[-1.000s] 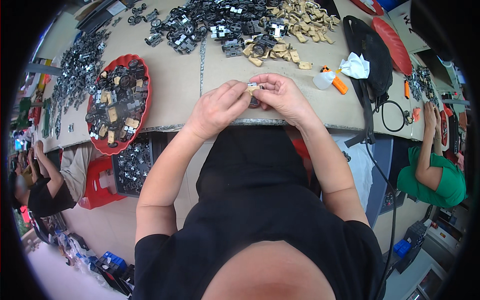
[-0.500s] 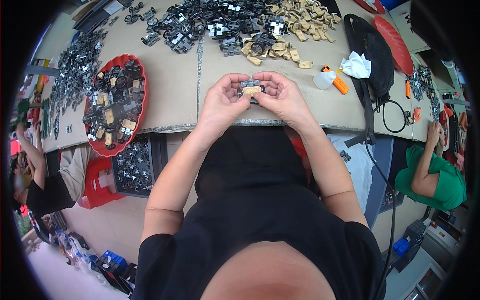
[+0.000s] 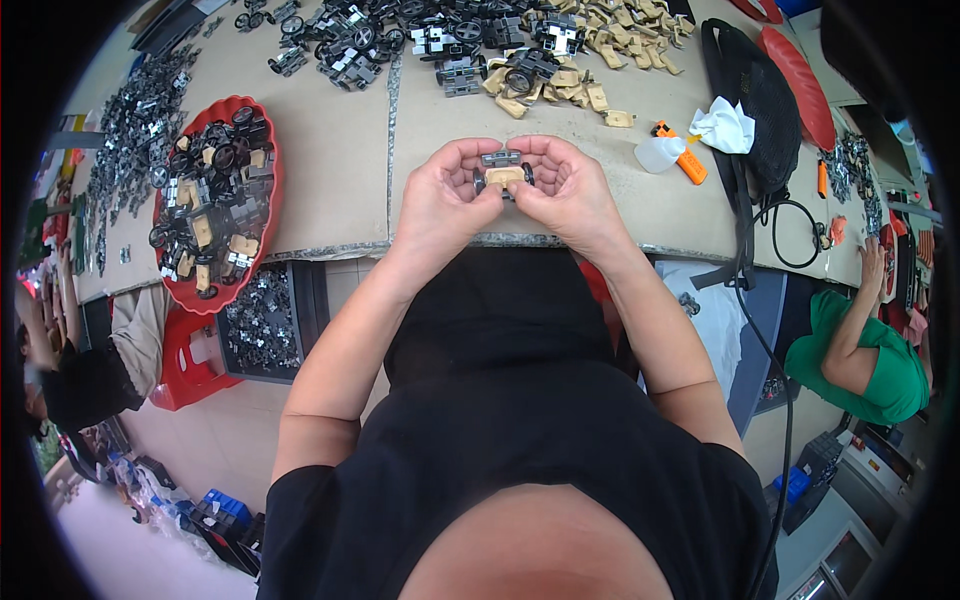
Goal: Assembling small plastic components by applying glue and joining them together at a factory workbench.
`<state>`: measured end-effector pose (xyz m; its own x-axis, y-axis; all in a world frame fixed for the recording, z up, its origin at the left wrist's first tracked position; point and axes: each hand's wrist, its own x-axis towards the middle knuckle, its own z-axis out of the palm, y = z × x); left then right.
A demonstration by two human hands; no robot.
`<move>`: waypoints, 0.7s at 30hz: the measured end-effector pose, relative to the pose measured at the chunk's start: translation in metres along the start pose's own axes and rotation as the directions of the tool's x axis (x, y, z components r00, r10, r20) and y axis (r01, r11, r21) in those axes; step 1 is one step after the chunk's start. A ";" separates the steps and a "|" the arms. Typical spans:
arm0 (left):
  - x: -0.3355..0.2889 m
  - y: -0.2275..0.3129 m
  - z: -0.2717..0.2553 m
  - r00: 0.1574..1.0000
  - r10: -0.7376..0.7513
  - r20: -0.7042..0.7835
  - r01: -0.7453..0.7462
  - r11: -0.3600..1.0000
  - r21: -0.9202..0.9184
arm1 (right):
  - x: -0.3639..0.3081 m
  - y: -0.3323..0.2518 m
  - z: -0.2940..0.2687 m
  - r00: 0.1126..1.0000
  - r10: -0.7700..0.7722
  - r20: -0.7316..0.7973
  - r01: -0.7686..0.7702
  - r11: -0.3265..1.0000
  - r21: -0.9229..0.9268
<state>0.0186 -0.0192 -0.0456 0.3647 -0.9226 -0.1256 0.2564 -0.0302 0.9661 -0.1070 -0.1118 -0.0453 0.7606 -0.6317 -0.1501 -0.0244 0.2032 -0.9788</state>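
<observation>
My left hand (image 3: 447, 196) and my right hand (image 3: 565, 190) are cupped together over the table's near edge, both gripping a small toy-car assembly (image 3: 503, 174) with a tan plate, a grey frame and black wheels. Fingers hide most of its sides. Just beyond my hands lie a pile of grey wheeled chassis parts (image 3: 440, 40) and a heap of tan plates (image 3: 610, 40).
A red tray (image 3: 268, 225) of assembled pieces sits at my left, loose grey parts (image 3: 135, 120) beyond it. A black crate of parts (image 3: 262, 320) stands under the table. Right: a small white bottle (image 3: 660, 153), an orange tool (image 3: 683, 158), a black bag (image 3: 755, 95), a person in green (image 3: 865, 345).
My hands have drawn slightly nearer to me and turned palms up, exposing the small assembly between the fingers. The rest of the table looks the same.
</observation>
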 end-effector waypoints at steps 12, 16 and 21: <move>0.000 0.004 0.000 1.000 0.016 -0.010 -0.015 0.998 0.057 | 0.000 0.000 0.001 0.998 -0.055 0.031 0.055 0.998 -0.012; -0.002 -0.003 0.000 0.997 0.073 -0.019 -0.073 0.997 0.030 | 0.001 0.004 0.003 0.996 -0.090 -0.008 0.090 0.995 -0.053; -0.005 -0.002 0.004 0.995 0.095 -0.035 -0.096 0.995 -0.023 | 0.000 0.008 0.007 0.989 -0.133 -0.058 0.132 0.991 -0.027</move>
<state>0.0127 -0.0158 -0.0464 0.4182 -0.9074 -0.0410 0.2409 0.0673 0.9682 -0.1022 -0.1049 -0.0523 0.7185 -0.6951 -0.0264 0.0586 0.0983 -0.9934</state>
